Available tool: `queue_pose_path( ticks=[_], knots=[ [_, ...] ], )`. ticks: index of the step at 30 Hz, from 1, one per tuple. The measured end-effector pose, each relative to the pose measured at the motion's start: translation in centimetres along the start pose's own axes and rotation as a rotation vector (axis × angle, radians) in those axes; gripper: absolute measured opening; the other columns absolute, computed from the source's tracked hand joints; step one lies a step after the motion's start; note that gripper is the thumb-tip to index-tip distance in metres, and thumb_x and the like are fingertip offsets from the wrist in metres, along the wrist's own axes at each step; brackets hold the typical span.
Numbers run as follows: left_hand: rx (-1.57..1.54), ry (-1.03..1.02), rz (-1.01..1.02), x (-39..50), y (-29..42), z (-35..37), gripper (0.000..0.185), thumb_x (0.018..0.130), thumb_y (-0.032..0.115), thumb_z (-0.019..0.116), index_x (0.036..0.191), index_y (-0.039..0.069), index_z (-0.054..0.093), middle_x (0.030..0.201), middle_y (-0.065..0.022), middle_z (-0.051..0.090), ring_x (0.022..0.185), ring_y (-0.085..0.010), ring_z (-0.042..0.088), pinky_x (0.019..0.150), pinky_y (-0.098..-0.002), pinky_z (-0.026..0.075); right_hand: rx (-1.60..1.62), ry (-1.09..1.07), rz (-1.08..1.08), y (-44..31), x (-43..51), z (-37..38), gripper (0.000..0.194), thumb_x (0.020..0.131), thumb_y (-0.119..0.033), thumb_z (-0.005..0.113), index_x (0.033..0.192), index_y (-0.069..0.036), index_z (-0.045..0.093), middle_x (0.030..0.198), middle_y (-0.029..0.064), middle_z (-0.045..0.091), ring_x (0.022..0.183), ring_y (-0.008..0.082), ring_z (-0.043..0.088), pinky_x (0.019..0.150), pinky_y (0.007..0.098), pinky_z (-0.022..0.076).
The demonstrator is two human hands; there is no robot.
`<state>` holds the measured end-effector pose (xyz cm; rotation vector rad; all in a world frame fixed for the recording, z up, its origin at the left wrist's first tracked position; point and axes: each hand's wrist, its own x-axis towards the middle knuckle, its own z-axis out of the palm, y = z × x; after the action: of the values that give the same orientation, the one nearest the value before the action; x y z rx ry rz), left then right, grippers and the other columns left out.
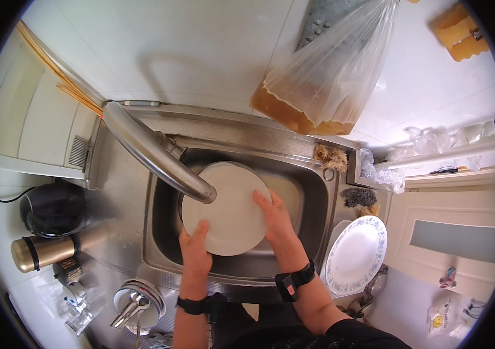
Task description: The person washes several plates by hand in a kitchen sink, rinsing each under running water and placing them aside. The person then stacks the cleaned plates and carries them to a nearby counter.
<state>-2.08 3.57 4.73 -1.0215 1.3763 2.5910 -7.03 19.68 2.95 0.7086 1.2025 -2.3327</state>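
Both hands hold a pale, round plate (234,218) level over the stainless steel sink (332,205). My left hand (196,251) grips its lower left rim, thumb on top. On the right rim sits my right hand (279,218), its thumb resting on the upper face and its fingers around the edge. The curved steel faucet (155,152) reaches in from the upper left, and its spout end overlaps the plate in view. No stream of water can be made out. What lies in the basin under the plate is mostly hidden.
Right of the sink lie an oval plate with a blue-flowered rim (356,255), a steel wool pad (359,197) and a brown fibre scrubber (330,158). Stacked bowls with spoons (139,305) stand lower left, near a gold flask (44,253). A plastic bag (321,87) hangs behind.
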Motion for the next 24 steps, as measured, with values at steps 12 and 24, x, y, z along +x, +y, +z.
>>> queue_pose_path(
  ticks=[12, 24],
  knots=[
    [-0.038, -0.026, 0.068, -1.3, -0.3, -0.2, 0.046, 0.093, 0.014, 0.056, 0.133, -0.001, 0.041, 0.129, -0.0127, 0.051, 0.114, -0.0233, 0.053, 0.095, -0.0357, 0.045, -0.013, -0.024, 0.014, 0.8, 0.2, -0.2, 0.033, 0.096, -0.026, 0.054, 0.117, -0.001, 0.054, 0.112, 0.008, 0.06, 0.098, 0.0153, 0.058, 0.081, 0.0292, 0.0493],
    [-0.142, 0.158, 0.14, -1.6, -1.4, -0.3, 0.046, 0.098, 0.028, 0.049, 0.131, -0.002, 0.043, 0.124, -0.0118, 0.054, 0.111, -0.0214, 0.054, 0.093, -0.0352, 0.045, -1.359, 0.09, -0.637, 1.0, 1.1, 1.7, 0.067, 0.088, -0.029, 0.056, 0.143, -0.002, 0.028, 0.147, 0.023, 0.028, 0.13, 0.0384, 0.037, 0.106, 0.0435, 0.0301]
  ],
)
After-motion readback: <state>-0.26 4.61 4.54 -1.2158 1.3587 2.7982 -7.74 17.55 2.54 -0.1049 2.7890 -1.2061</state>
